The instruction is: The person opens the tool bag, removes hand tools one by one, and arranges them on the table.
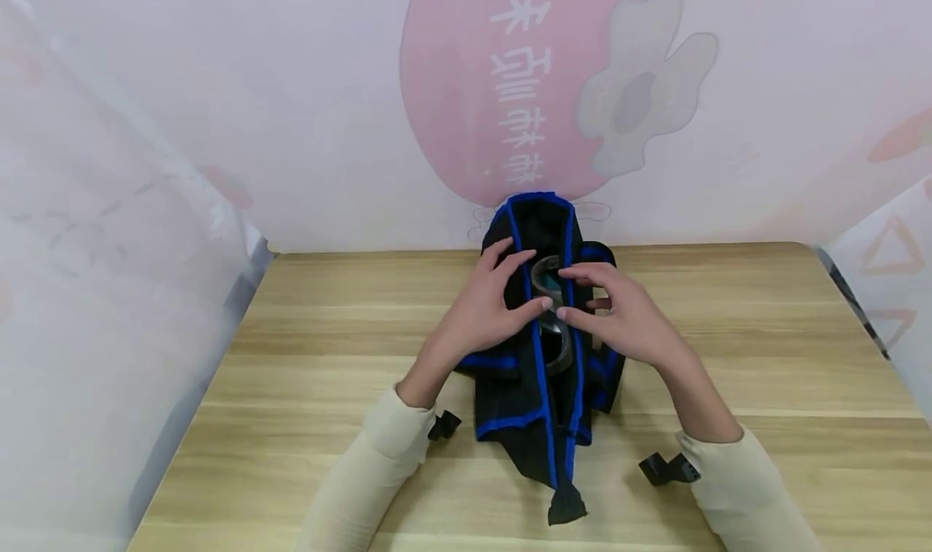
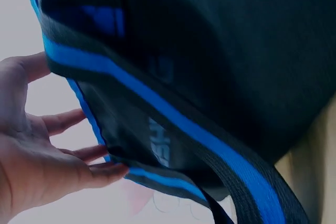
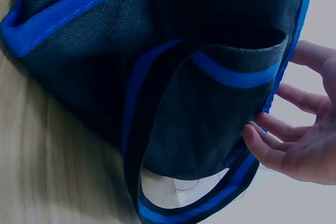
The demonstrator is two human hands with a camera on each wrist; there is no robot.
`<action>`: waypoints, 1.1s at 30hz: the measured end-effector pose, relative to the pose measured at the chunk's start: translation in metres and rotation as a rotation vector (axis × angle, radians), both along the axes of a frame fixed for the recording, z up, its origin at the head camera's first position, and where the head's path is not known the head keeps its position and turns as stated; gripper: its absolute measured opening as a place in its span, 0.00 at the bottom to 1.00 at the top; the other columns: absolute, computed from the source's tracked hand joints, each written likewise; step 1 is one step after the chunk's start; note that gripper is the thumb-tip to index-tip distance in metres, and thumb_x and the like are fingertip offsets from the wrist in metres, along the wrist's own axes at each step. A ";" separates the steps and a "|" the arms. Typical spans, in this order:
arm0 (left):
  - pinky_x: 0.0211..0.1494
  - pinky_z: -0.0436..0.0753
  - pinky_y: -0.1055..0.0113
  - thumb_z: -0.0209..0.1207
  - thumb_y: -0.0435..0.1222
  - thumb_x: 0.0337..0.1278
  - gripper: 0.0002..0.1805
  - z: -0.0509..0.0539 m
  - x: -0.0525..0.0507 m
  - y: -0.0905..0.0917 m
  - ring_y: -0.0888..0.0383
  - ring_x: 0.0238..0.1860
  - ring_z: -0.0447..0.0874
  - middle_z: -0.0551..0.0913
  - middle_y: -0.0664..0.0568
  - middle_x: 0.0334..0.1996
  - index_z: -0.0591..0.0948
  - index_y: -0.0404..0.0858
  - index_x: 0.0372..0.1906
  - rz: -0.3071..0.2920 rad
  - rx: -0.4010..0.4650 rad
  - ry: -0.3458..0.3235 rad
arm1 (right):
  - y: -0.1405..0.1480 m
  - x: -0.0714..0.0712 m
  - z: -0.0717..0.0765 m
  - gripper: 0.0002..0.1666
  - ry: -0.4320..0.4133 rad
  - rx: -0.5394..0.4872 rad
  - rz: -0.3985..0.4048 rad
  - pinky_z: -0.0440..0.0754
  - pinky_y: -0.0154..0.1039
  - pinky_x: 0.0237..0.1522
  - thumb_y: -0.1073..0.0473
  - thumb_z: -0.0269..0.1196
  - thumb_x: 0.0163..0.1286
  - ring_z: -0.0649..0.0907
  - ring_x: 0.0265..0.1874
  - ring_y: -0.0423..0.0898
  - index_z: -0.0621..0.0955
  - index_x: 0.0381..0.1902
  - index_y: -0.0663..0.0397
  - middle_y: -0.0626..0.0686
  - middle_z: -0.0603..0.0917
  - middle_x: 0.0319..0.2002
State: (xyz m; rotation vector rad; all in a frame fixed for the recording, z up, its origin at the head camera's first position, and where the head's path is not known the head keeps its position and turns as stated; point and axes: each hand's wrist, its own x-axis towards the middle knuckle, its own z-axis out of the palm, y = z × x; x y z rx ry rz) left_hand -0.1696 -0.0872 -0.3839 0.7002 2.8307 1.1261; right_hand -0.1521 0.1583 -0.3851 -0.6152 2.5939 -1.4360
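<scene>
A black bag with blue trim (image 1: 513,410) lies on the wooden table, its long opening running away from the person. Two round, grey-rimmed items (image 1: 559,361) show inside the opening. Over the bag's left edge, the left hand (image 1: 489,305) rests with fingers spread and thumb at the opening. The right hand (image 1: 619,313) touches the right edge, thumb and fingertips apart. In the left wrist view, the left hand (image 2: 44,145) has its fingertips at the blue edge of the bag (image 2: 173,14). The right wrist view shows the right hand (image 3: 304,124) against the bag's rim (image 3: 210,114), fingers relaxed.
The wooden table (image 1: 320,333) extends to both sides of the bag. A pale printed sheet (image 1: 328,115) stands behind its far edge. Blue-edged straps (image 2: 184,121) hang across the bag's side. Small black pieces (image 1: 668,469) are at both sleeve cuffs.
</scene>
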 end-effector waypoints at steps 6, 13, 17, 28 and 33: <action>0.81 0.70 0.34 0.69 0.52 0.67 0.41 0.003 0.010 0.005 0.35 0.85 0.54 0.57 0.37 0.85 0.72 0.43 0.80 0.036 -0.029 -0.012 | -0.002 -0.001 0.001 0.32 -0.013 0.025 0.010 0.85 0.64 0.66 0.58 0.69 0.76 0.78 0.69 0.62 0.75 0.74 0.60 0.63 0.75 0.73; 0.75 0.78 0.35 0.70 0.57 0.65 0.41 0.004 0.013 0.009 0.35 0.78 0.60 0.64 0.37 0.82 0.75 0.44 0.78 0.062 -0.079 0.004 | 0.003 0.003 0.004 0.31 -0.012 0.047 0.016 0.87 0.63 0.63 0.62 0.68 0.76 0.81 0.66 0.61 0.76 0.74 0.60 0.63 0.77 0.71; 0.75 0.78 0.36 0.70 0.55 0.65 0.40 0.005 0.012 0.008 0.34 0.76 0.66 0.66 0.38 0.80 0.75 0.44 0.77 0.045 -0.100 0.020 | 0.003 0.006 0.007 0.32 -0.025 0.074 0.007 0.86 0.64 0.65 0.57 0.68 0.78 0.72 0.77 0.67 0.75 0.75 0.59 0.66 0.73 0.76; 0.69 0.85 0.42 0.69 0.52 0.67 0.34 0.012 0.010 0.002 0.39 0.68 0.81 0.73 0.39 0.74 0.80 0.45 0.74 0.010 -0.138 0.029 | 0.002 0.010 0.013 0.33 -0.019 0.111 -0.002 0.90 0.60 0.59 0.61 0.68 0.76 0.85 0.62 0.64 0.75 0.75 0.60 0.65 0.75 0.74; 0.61 0.89 0.45 0.70 0.56 0.65 0.37 0.011 0.013 0.008 0.41 0.63 0.84 0.75 0.39 0.72 0.80 0.42 0.73 0.054 -0.183 0.062 | 0.003 0.011 0.014 0.32 -0.020 0.120 -0.001 0.93 0.54 0.53 0.61 0.67 0.76 0.89 0.55 0.62 0.75 0.75 0.60 0.66 0.76 0.72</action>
